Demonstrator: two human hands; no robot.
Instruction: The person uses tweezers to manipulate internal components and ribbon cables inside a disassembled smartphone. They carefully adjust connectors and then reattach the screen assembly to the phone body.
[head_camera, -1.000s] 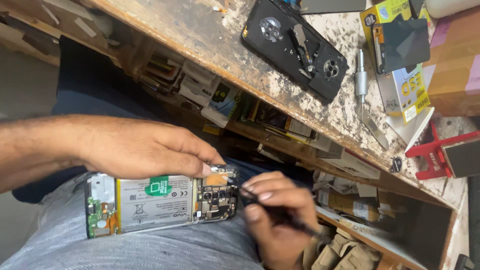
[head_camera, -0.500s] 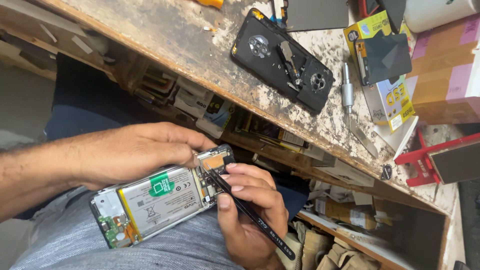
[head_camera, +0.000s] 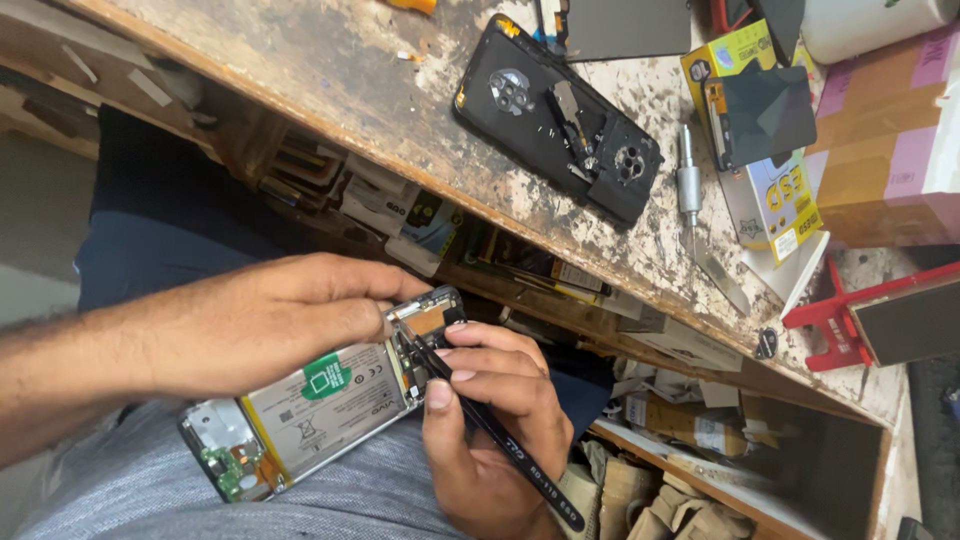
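Observation:
An opened phone (head_camera: 310, 410) lies across my lap, its silver battery with a green sticker showing. My left hand (head_camera: 255, 320) holds it along the upper edge, fingertips near the circuit board end. My right hand (head_camera: 495, 415) grips black tweezers (head_camera: 490, 425) like a pen, their tip touching the board beside an orange part at the phone's top right corner.
A worn, stained workbench (head_camera: 400, 90) runs above my lap. On it lie a black phone back cover (head_camera: 555, 115), a silver screwdriver (head_camera: 690, 185), a yellow box (head_camera: 765, 180), a pink-and-brown box (head_camera: 890, 140) and a red stand (head_camera: 835, 320). Shelves under the bench hold cluttered packets.
The phone has tilted, its board end rising up and to the right. My right hand has shifted its grip and brought the tweezers' tip onto the board.

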